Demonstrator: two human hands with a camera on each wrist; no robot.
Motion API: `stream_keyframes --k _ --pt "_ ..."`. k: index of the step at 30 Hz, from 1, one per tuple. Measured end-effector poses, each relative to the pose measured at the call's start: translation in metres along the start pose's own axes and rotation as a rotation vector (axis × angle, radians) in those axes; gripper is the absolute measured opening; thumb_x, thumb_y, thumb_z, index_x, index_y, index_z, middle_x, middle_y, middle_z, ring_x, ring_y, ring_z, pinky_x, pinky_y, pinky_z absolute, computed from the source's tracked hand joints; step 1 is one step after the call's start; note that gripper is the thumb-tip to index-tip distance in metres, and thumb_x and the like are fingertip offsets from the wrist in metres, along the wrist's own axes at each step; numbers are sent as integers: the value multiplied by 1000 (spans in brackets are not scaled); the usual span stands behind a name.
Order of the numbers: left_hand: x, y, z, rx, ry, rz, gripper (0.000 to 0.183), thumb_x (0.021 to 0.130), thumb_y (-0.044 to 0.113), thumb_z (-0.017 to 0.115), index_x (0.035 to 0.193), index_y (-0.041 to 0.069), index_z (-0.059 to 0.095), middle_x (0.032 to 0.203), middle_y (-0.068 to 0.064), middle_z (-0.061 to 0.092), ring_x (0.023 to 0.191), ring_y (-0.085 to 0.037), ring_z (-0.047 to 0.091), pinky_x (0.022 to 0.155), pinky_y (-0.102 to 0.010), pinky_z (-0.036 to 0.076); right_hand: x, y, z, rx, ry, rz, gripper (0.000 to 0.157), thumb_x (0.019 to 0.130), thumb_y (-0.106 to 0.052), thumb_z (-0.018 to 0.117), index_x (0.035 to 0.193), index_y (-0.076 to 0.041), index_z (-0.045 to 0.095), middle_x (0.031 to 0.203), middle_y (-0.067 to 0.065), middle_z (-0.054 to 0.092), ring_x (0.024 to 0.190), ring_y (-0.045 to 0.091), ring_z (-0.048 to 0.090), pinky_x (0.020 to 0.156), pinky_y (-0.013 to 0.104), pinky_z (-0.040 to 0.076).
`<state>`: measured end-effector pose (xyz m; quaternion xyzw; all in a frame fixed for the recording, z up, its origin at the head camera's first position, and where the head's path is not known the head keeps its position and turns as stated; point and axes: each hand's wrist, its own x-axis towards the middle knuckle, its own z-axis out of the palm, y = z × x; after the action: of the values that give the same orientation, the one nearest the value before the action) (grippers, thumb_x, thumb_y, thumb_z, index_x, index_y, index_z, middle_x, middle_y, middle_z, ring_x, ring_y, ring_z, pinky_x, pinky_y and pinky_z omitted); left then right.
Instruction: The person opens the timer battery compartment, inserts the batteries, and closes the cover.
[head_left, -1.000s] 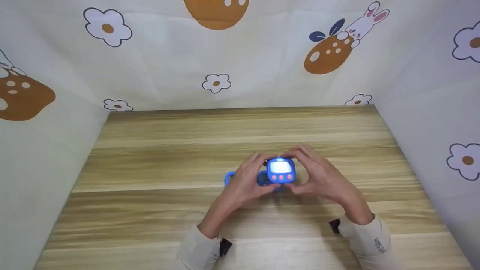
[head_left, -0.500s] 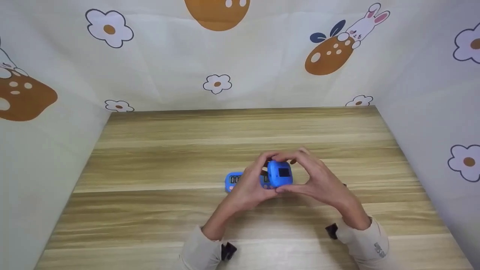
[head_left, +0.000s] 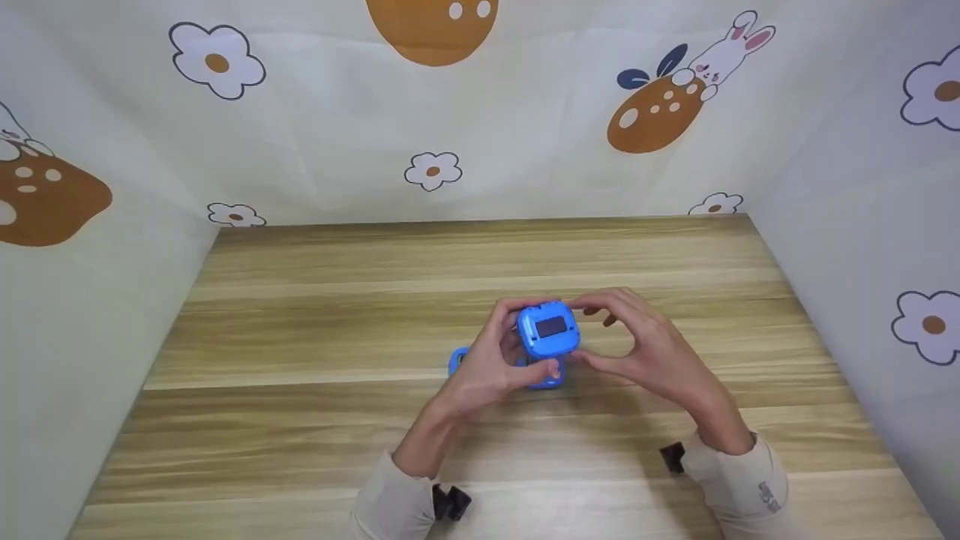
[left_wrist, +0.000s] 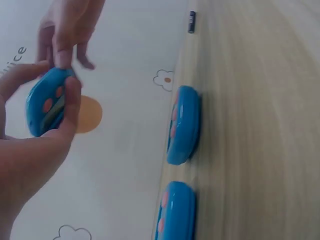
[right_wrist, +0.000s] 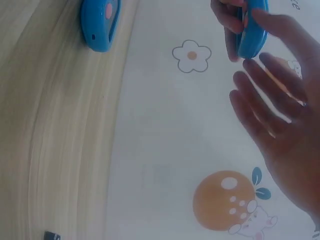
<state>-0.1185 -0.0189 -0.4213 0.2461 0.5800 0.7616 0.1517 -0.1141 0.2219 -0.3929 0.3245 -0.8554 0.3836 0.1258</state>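
Aloft, the left grip [head_left: 487, 373] pinches a blue timer [head_left: 550, 340], right grip [head_left: 656, 349] splayed.

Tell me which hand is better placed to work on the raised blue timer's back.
Probably the right hand: its fingers extend loosely, while the left hand grips the blue timer with its back in plain view.

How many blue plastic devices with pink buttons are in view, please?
3. The left hand holds one rounded blue plastic device; a second device and a third device lie side by side on the wood-grain table, partly hidden in the head view.
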Motion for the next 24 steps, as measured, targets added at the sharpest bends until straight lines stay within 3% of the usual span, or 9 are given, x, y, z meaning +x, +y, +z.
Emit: stream_keyframes --k 4,6,13,19,24 --pt "-1 4 -2 -97 24 -20 67 85 -4 72 138 3 32 145 -14 41 124 -33 52 100 -45 47 -1 3 0 49 51 62 37 81 -17 81 116 -17 67 108 -7 68 95 14 64 72 33 55" --pt "-1 4 -1 -73 55 -33 70 84 -2 74 139 5 31 144 -14 38 119 -35 56 95 -45 50 -1 4 1 87 34 91 34 83 -18 79 116 -18 68 107 -8 69 93 13 65 71 34 56" --pt "0 -1 8 192 178 -108 78 78 20 85 140 16 38 133 -12 43 99 -30 63 82 -39 56 -2 3 11 102 -111 98 66 80 -30 83 138 -18 53 127 -9 59 105 18 59 76 31 56" --pt "-1 -2 9 133 154 -135 76 76 18 86 135 17 38 129 -13 49 87 -35 68 67 -45 59 -2 4 12 48 -97 56 64 80 -33 82 137 -18 56 123 -11 61 102 17 60 73 28 54" --pt "0 2 8 53 137 -130 61 86 19 78 132 15 38 132 -11 51 108 -30 60 81 -41 56 0 4 11 58 -94 38 67 77 -29 84 137 -20 55 128 -9 60 104 15 59 74 29 54"
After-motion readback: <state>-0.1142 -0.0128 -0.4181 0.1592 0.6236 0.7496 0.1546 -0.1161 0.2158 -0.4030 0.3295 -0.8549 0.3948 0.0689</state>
